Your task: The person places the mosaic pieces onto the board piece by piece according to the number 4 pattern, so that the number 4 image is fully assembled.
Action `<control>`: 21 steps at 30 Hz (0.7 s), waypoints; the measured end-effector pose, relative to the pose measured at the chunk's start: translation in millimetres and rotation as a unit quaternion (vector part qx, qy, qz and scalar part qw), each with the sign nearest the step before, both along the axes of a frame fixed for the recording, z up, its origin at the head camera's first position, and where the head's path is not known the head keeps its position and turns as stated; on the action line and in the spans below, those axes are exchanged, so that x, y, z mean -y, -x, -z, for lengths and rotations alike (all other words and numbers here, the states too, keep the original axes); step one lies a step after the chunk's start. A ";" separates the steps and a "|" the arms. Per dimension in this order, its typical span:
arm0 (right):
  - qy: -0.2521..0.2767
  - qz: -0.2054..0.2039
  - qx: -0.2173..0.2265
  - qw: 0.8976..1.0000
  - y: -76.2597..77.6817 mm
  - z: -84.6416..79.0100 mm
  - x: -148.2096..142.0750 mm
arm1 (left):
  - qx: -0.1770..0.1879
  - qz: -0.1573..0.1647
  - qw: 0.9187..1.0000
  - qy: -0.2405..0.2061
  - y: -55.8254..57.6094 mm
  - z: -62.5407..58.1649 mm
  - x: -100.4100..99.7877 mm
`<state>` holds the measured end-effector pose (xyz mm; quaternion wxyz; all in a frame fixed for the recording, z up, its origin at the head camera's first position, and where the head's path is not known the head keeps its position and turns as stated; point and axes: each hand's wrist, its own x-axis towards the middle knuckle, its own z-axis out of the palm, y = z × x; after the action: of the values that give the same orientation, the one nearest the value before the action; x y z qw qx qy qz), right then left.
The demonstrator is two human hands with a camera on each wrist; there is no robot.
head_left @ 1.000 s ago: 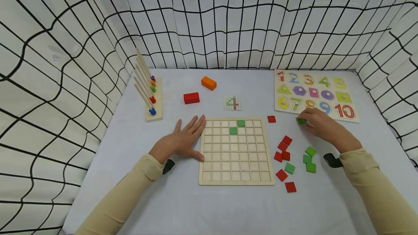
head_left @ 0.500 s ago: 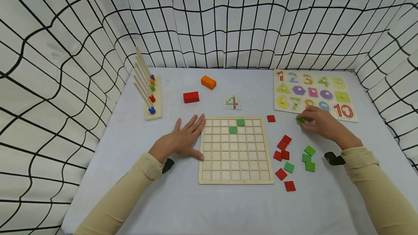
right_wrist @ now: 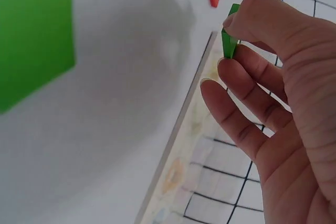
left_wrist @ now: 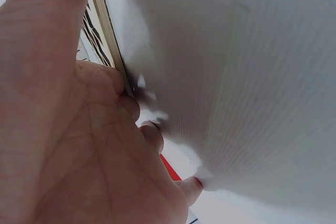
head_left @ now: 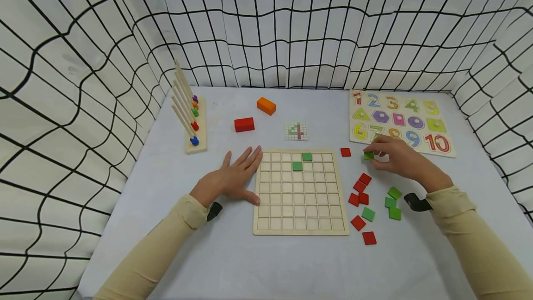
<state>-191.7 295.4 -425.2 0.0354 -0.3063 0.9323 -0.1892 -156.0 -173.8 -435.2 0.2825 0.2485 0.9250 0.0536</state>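
A wooden grid board (head_left: 301, 188) lies in the middle of the table, with two green tiles (head_left: 297, 166) in its upper cells. My left hand (head_left: 230, 180) rests spread with straight fingers along the board's left edge; in the left wrist view, fingers touch its side. Pinched between thumb and fingers of my right hand (head_left: 393, 154) is a green square tile (right_wrist: 229, 38), held above the table right of the board. Close by, to its left, lies a single red tile (head_left: 345, 152). More red tiles (head_left: 359, 185) and green tiles (head_left: 390, 202) are scattered nearer me.
A number puzzle board (head_left: 401, 121) lies at the back right. Behind the grid board is a small pattern card (head_left: 296, 131). Red (head_left: 244, 124) and orange blocks (head_left: 266, 106) and a peg stand (head_left: 196, 126) are at the back left. Black netting surrounds the table.
My right hand has moved left with the green tile, away from its spot by the number puzzle's front edge. The left hand stays where it was.
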 end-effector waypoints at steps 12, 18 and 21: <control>0.011 -0.041 -0.014 0.999 -9.6 -3.8 40.2 | -0.001 -0.001 1.000 0.001 0.0 -0.9 -0.8; 0.018 -0.074 -0.023 0.997 -9.8 -4.0 59.6 | -0.001 -0.001 1.000 0.001 0.2 -0.5 -0.5; 0.033 -0.100 -0.041 0.994 -9.1 -3.3 68.7 | 0.000 -0.001 1.000 0.003 0.7 -0.1 -0.5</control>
<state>-182.5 226.7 -421.9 0.0059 -0.4065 0.8909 -0.2025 -156.7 -173.3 -435.1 0.2832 0.2468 0.9254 0.0509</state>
